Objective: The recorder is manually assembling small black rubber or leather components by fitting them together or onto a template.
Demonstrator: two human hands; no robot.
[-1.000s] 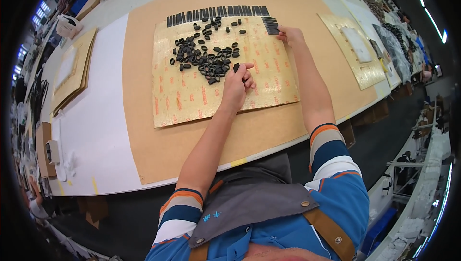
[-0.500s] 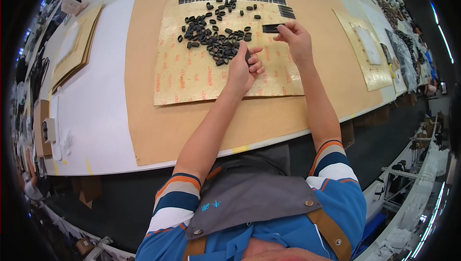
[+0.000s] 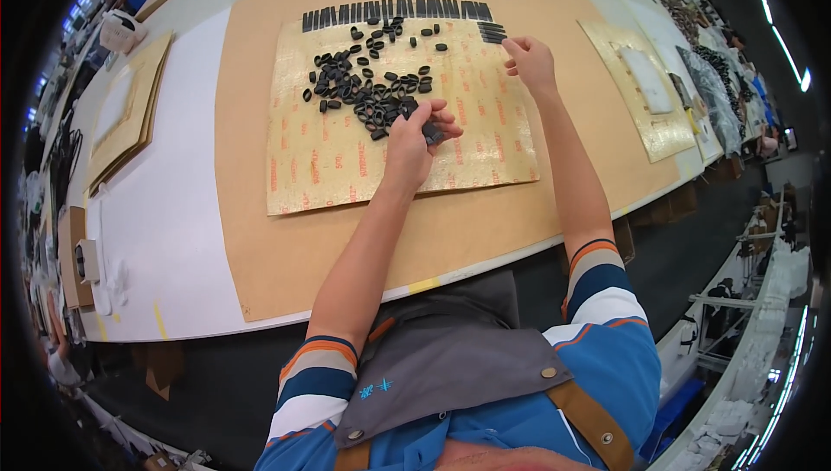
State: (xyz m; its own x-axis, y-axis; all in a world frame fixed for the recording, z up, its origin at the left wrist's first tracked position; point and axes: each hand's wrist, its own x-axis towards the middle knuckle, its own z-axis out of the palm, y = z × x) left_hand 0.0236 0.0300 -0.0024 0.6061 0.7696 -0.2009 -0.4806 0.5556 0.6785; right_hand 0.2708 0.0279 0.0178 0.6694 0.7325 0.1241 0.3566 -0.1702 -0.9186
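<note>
My left hand (image 3: 409,149) is closed around a small black piece (image 3: 433,132), partly hidden by the fingers. It is over the near right side of a pile of small black loops (image 3: 351,86). My right hand (image 3: 531,64) is at the far right of the board, its fingers bent and slightly apart. Its fingertips are beside the right end of a short stack of flat black strips (image 3: 492,32); I see nothing held in them. A long row of similar black strips (image 3: 394,10) runs along the board's far edge, standing side by side.
The pieces lie on a yellowish, shiny board (image 3: 346,185) with red print, over tan paper (image 3: 251,237) on a white table (image 3: 190,272). Stacked yellowish boards (image 3: 130,116) lie at left. Another board (image 3: 636,90) with a white sheet lies at right.
My right hand has brought the black strip to the short stack at right and its fingers have come off it. My left hand has shifted slightly nearer to me, still holding.
</note>
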